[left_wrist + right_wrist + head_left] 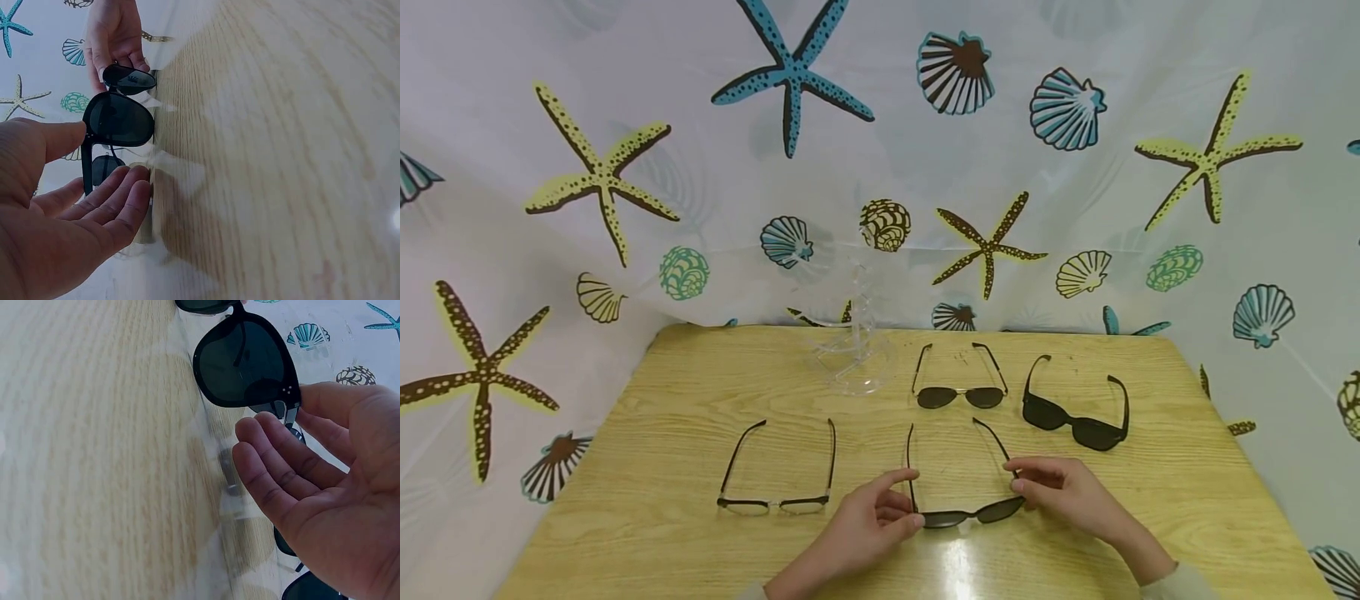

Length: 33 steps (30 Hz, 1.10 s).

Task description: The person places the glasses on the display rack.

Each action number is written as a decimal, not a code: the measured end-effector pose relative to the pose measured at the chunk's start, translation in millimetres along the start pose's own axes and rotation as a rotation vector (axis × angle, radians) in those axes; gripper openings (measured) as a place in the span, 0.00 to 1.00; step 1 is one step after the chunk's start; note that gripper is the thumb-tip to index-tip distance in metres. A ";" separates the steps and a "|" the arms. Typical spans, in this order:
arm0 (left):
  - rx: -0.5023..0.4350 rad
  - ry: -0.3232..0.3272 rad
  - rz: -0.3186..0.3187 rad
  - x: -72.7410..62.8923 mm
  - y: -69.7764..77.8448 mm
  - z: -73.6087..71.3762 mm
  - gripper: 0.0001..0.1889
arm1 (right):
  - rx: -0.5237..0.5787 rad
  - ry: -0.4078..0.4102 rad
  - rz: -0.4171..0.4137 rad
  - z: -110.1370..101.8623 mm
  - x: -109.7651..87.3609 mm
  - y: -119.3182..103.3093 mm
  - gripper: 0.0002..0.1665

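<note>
Black-framed sunglasses (945, 520) are held at the front middle of the table, lenses toward me and both temples unfolded away from me. At their left corner my left hand (874, 518) pinches the frame beside the hinge, thumb in front. The right hand (1070, 493) grips the opposite corner, its thumb at the hinge and its index finger along the temple. In the right wrist view the dark lens (240, 362) and the thumb at the dotted corner show close up, the other fingers loosely bent below. The left wrist view shows the left thumb at the frame's edge.
Clear-lensed glasses (805, 505) lie to the left. Behind the held pair are aviator sunglasses (937, 398), with thick black sunglasses (1091, 432) to their right. A transparent display stand (859, 350) stands at the back of the wooden table (655, 467). A shell-and-starfish patterned cloth (850, 175) hangs behind.
</note>
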<state>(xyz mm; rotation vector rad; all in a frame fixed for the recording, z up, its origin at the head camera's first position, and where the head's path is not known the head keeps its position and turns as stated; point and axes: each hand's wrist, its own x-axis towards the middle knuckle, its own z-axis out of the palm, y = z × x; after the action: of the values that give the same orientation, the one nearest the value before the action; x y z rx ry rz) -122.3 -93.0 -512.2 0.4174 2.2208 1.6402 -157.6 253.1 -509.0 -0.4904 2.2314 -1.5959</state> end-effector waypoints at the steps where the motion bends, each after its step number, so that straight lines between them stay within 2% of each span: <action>1: -0.005 -0.002 -0.001 0.0 -0.2 -0.1 0.32 | 0.000 -0.003 0.002 0.0 0.1 0.2 0.26; 10: -0.047 0.009 -0.024 1.1 2.6 0.9 0.30 | -0.015 0.004 0.004 0.2 -0.8 2.1 0.26; 16: -0.105 0.029 -0.004 4.0 3.9 0.6 0.25 | -0.026 -0.001 -0.012 0.3 0.0 1.3 0.26; 24: -0.186 0.033 -0.015 5.8 2.1 0.7 0.25 | -0.005 -0.015 -0.011 0.5 -0.6 -3.4 0.26; 33: -0.201 0.062 -0.016 2.3 7.7 -1.8 0.26 | -0.045 0.003 -0.015 0.8 0.6 -8.6 0.26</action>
<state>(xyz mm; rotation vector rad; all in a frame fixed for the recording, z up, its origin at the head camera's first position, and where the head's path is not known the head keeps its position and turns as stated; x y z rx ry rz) -124.9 -91.4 -504.5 0.2981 2.0696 1.8687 -157.0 249.5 -501.1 -0.5183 2.2749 -1.5578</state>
